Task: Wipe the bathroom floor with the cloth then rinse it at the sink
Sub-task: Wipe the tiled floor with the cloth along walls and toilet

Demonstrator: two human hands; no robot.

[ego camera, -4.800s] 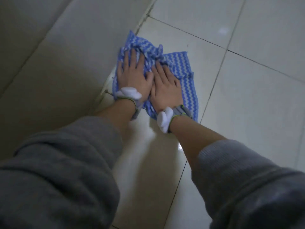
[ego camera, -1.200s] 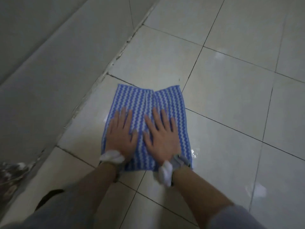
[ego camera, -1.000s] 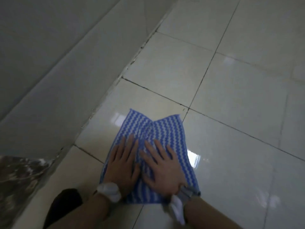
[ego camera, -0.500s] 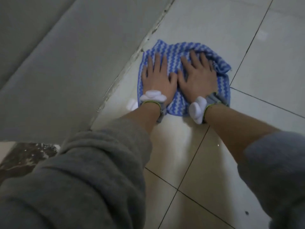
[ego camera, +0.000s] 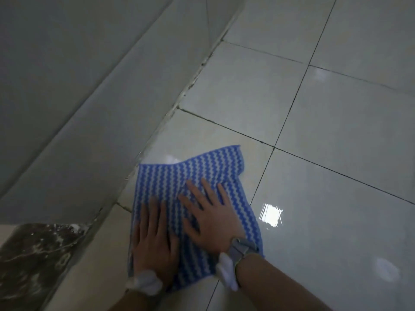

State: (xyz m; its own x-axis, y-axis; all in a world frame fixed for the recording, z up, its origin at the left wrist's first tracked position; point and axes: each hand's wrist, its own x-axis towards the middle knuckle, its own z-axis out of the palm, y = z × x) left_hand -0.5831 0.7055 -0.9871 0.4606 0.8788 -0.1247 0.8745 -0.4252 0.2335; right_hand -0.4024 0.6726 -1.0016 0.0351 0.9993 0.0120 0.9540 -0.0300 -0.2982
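Note:
A blue cloth with white zigzag stripes (ego camera: 202, 171) lies spread on the glossy pale floor tiles (ego camera: 332, 131), close to the foot of the wall. My left hand (ego camera: 155, 241) presses flat on its near left part. My right hand (ego camera: 211, 216) presses flat beside it, fingers spread, on the cloth's middle. Each wrist wears a band with a white pad. The cloth's far corners lie free, pointing away from me. No sink is in view.
A grey tiled wall (ego camera: 78, 86) runs diagonally along the left, meeting the floor at a dirty grout line (ego camera: 193, 79). A dark marbled slab (ego camera: 33, 261) sits at the lower left. A bright wet glare (ego camera: 270, 217) shines on the tile right of the cloth.
Both hands have drawn the cloth back toward me along the wall since half a second ago. The cloth, bunched at its far edge then, now lies flatter and spread out.

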